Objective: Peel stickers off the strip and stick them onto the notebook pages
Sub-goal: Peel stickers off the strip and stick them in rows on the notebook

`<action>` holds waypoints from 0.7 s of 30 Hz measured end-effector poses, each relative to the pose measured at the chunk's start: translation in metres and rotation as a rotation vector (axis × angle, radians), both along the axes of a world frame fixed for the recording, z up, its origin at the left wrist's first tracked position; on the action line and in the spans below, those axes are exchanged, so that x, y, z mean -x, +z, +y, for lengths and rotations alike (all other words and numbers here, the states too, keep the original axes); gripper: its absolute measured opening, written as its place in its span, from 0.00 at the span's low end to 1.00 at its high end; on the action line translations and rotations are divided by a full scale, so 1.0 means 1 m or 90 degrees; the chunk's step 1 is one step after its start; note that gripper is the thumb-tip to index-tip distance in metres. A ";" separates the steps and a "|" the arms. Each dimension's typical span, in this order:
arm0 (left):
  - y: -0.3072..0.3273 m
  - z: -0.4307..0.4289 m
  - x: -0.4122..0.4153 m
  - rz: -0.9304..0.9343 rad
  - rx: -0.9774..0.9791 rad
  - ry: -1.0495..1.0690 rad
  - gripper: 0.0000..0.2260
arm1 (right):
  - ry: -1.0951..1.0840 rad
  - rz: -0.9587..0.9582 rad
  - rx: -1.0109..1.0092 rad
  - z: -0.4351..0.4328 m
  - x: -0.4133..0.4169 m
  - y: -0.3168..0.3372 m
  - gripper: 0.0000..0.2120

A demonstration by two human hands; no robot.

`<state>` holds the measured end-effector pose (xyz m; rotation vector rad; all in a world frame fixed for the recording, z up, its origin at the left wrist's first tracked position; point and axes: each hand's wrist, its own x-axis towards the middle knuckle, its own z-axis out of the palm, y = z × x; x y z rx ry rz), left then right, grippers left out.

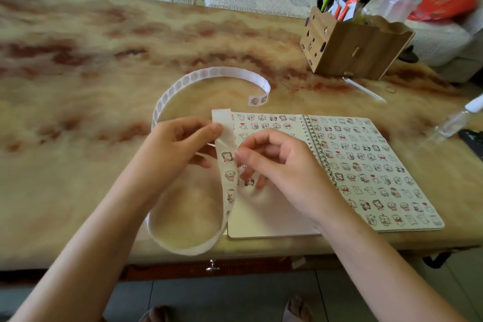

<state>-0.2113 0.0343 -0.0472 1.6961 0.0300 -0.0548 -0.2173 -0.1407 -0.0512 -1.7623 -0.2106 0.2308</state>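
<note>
A long white sticker strip (228, 178) loops over the table, printed with small cartoon animal stickers. My left hand (180, 144) pinches the strip near its upper end and holds it upright above the notebook's left edge. My right hand (277, 162) has thumb and forefinger closed at the strip's edge beside a sticker; whether a sticker is lifted I cannot tell. The open spiral notebook (379, 172) lies flat at the right, its right page covered with several stickers and its left page filled along the top rows. The strip's far end (257, 100) curls on the table behind.
A wooden desk organiser (350, 47) with pens and scissors stands at the back right. A clear bottle (457, 120) and a dark object lie at the right edge. A thin white stick (364, 90) lies behind the notebook. The table's front edge runs just below the strip's loop.
</note>
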 end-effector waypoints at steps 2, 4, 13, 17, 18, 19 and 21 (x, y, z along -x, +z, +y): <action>-0.001 0.000 0.000 -0.013 0.012 0.013 0.07 | -0.011 -0.012 -0.037 0.003 0.001 0.002 0.05; -0.002 0.000 0.000 -0.025 0.001 0.018 0.07 | -0.026 -0.017 -0.062 0.004 0.001 0.003 0.05; 0.001 -0.002 0.002 0.036 0.050 -0.045 0.13 | -0.060 -0.095 -0.037 0.007 0.002 0.003 0.05; 0.002 -0.002 0.003 0.049 0.016 -0.064 0.10 | -0.074 -0.138 -0.025 0.006 0.001 0.001 0.06; 0.002 -0.002 0.003 0.050 0.013 -0.066 0.09 | -0.075 -0.149 -0.019 0.006 0.001 0.001 0.05; 0.002 -0.002 0.003 0.049 0.010 -0.069 0.08 | -0.075 -0.157 -0.013 0.005 0.000 0.000 0.05; 0.003 -0.002 0.004 0.047 0.007 -0.070 0.07 | -0.074 -0.166 -0.002 0.005 0.000 0.000 0.05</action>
